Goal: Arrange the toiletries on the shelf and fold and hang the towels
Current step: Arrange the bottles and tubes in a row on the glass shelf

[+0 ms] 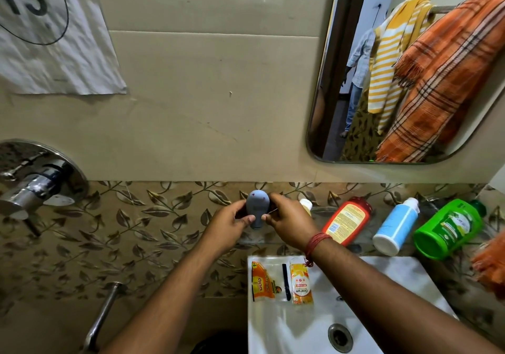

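Toiletries on tiled shelf [363, 240], white sink [382, 271] below, mirror [404, 66] above

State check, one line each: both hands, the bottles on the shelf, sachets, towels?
left hand: grips grey bottle
right hand: grips grey bottle
grey bottle: held at the shelf's left end
red bottle: standing, cap on
white-blue bottle: standing, cap on
green bottle: standing, cap on
sachets: flat on the sink rim
towels: hung on rail, seen in mirror

paper sheet [54, 34]: taped far left on wall
mirror [317, 124]: mounted far right
tap valve [35, 181]: fixed left
sink [308, 334]: near right
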A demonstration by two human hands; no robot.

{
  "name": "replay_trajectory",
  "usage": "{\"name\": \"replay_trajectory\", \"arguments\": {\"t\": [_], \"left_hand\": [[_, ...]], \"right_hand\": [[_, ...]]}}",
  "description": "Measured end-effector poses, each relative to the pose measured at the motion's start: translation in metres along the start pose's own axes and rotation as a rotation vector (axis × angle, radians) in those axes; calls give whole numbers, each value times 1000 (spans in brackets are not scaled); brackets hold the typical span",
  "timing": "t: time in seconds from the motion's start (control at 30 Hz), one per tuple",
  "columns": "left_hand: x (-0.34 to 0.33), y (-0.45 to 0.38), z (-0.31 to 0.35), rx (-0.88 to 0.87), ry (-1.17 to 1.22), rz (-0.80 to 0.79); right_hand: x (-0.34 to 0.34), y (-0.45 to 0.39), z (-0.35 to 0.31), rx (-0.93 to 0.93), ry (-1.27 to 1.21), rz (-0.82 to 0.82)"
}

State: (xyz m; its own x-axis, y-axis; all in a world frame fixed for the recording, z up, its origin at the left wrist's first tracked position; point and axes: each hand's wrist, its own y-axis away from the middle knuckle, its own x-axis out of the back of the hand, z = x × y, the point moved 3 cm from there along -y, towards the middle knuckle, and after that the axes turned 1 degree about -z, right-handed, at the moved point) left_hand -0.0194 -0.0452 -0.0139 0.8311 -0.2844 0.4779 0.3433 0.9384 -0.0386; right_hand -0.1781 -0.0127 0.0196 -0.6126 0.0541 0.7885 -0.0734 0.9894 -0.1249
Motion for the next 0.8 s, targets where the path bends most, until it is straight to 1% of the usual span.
{"name": "replay_trajectory", "arguments": {"t": [0.07, 0.13, 0.17, 0.23, 0.3, 0.33, 0.37, 0.43, 0.47, 0.53, 0.6, 0.67, 0.73, 0.8], "left_hand": [[0, 1, -1, 5, 3, -5], [1, 2, -2, 13, 63, 21], [4, 5, -4, 22, 122, 65], [10, 17, -6, 32, 212, 230], [12, 37, -4, -47, 166, 408], [10, 46, -1, -105, 124, 427], [5, 54, 3, -158, 72, 383], [-15, 64, 16, -231, -78, 190], [-27, 66, 22, -238, -177, 98], [-48, 67, 35, -265, -379, 9], [-65, 65, 46, -253, -498, 0], [-77, 62, 51, -187, -557, -2], [-85, 59, 52, -143, -561, 4], [-91, 55, 53, -109, -481, 26]], "right_hand": [[0, 1, 0, 5, 9, -15], [6, 2, 3, 19, -13, 1], [11, 2, 6, 26, -46, 27], [27, 3, 14, 42, -62, 91], [42, 6, 23, 88, 90, 129], [47, 8, 28, 118, 209, 117], [50, 10, 32, 149, 342, 91], [52, 13, 40, 192, 576, 13], [53, 14, 42, 203, 643, -14], [53, 15, 43, 206, 714, -45], [52, 15, 40, 214, 737, -68], [48, 14, 38, 216, 746, -89], [44, 13, 38, 219, 757, -114], [42, 14, 38, 228, 766, -145]]}}
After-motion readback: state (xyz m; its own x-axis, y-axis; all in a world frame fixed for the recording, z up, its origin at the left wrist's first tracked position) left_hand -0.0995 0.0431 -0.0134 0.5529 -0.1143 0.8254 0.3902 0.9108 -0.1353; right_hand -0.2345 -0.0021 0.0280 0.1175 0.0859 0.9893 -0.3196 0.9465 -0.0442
